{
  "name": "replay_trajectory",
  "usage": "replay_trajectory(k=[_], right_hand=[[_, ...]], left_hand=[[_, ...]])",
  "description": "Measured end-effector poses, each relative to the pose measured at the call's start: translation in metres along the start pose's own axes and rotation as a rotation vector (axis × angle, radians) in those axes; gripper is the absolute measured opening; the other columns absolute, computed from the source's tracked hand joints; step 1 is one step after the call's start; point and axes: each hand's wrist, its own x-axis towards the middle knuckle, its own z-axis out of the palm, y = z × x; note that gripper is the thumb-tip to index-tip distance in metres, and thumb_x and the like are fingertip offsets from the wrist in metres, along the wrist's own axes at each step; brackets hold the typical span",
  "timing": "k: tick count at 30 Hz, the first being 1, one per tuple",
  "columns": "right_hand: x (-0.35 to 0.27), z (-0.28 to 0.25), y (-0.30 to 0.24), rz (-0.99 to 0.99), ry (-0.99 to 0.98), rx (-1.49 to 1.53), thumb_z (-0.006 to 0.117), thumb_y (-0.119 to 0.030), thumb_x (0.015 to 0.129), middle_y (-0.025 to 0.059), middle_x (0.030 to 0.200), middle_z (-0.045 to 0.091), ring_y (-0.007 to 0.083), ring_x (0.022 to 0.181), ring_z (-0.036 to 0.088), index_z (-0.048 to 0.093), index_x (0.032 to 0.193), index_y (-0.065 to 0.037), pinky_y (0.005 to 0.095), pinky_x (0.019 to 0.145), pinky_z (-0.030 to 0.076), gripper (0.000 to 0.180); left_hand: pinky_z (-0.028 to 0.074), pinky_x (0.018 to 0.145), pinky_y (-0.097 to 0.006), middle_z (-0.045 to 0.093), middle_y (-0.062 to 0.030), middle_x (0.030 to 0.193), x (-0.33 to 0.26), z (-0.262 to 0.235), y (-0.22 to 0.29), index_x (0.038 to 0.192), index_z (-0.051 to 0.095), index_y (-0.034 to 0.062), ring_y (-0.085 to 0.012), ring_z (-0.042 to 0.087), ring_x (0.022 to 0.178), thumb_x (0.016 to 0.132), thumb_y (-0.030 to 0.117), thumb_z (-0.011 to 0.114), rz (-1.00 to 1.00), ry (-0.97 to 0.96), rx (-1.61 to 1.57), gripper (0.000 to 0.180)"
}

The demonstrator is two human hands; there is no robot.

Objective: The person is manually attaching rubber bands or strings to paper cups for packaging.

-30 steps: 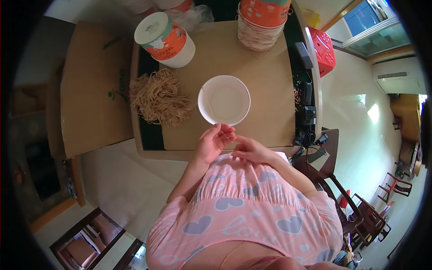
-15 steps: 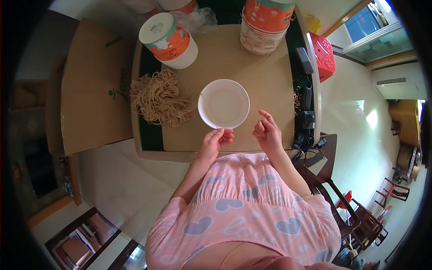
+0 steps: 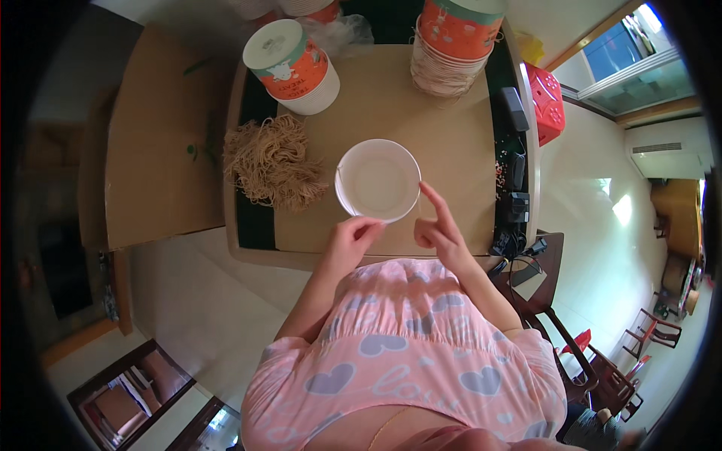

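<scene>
An open white paper tub [image 3: 377,213] stands on the cardboard-covered table in front of me. A short bit of thin twine [image 3: 339,168] shows at its left rim. My left hand [image 3: 353,239] is at the near rim, thumb and fingers pressed together in a pinch; the twine it held is barely visible now. My right hand [image 3: 442,231] reaches the tub's right rim with its index finger stretched out, thumb and other fingers curled. I make out nothing held in it. Left of the tub lies a tangled bundle of tan twine [image 3: 277,165].
Printed orange-and-green tubs [image 3: 295,69] lean at the back left. Another stack [image 3: 455,52], wrapped in twine loops, stands at the back right. Power adapters [image 3: 516,207] and cables line the right edge. A large cardboard box [image 3: 162,143] is at the left, a red stool [image 3: 545,105] beyond the right edge.
My right index finger has come left onto the tub's rim. The left hand has turned slightly at the near rim, and the twine no longer stretches across the tub's mouth.
</scene>
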Motion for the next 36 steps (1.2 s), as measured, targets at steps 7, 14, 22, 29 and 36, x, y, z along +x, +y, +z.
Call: replay_trajectory(k=[7, 14, 22, 29, 36], right_hand=[[-0.003, 0.026, 0.004, 0.054, 0.024, -0.344, 0.047, 0.000, 0.091, 0.0021, 0.058, 0.038, 0.0094, 0.054, 0.038, 0.027, 0.142, -0.007, 0.0235, 0.053, 0.034, 0.056], [-0.004, 0.015, 0.015, 0.030, 0.192, -0.461, 0.053, -0.003, 0.092, 0.0010, 0.059, 0.042, 0.0069, 0.054, 0.038, 0.045, 0.117, -0.003, 0.0240, 0.050, 0.032, 0.027], [0.000, 0.009, 0.021, -0.018, 0.295, -0.503, 0.057, -0.005, 0.091, -0.0008, 0.065, 0.051, 0.0038, 0.057, 0.040, 0.056, 0.094, 0.000, 0.0213, 0.051, 0.034, 0.006], [0.001, 0.010, 0.024, -0.057, 0.294, -0.539, 0.061, -0.005, 0.089, -0.0022, 0.061, 0.045, 0.0036, 0.055, 0.037, 0.058, 0.096, -0.001, 0.0215, 0.049, 0.032, 0.009], [0.005, 0.003, 0.041, -0.013, 0.367, -0.441, 0.065, -0.005, 0.086, -0.0060, 0.059, 0.038, 0.0019, 0.054, 0.032, 0.062, 0.092, -0.002, 0.0205, 0.047, 0.027, 0.008]], left_hand=[[0.036, 0.052, -0.018, 0.058, 0.0024, 0.068, 0.024, 0.026, -0.008, 0.091, 0.067, 0.0021, -0.0027, 0.045, 0.057, 0.088, 0.009, 0.063, -0.090, -0.152, -0.640, 0.008], [0.041, 0.054, -0.018, 0.061, 0.0007, 0.069, 0.027, 0.022, -0.007, 0.087, 0.068, 0.0013, -0.0044, 0.051, 0.059, 0.087, 0.008, 0.065, -0.071, -0.078, -0.558, 0.007], [0.038, 0.049, -0.020, 0.056, 0.0012, 0.063, 0.025, 0.023, -0.004, 0.076, 0.062, 0.0017, -0.0049, 0.047, 0.054, 0.094, 0.022, 0.057, -0.091, 0.008, -0.360, 0.027], [0.031, 0.045, -0.019, 0.045, 0.0041, 0.056, 0.029, 0.027, -0.007, 0.068, 0.049, 0.0073, -0.0043, 0.039, 0.048, 0.099, 0.028, 0.046, -0.156, -0.236, -0.392, 0.037], [0.033, 0.047, -0.019, 0.047, 0.0031, 0.063, 0.030, 0.031, -0.011, 0.078, 0.049, 0.0066, -0.0031, 0.041, 0.054, 0.098, 0.018, 0.048, -0.086, -0.237, -0.388, 0.023]])
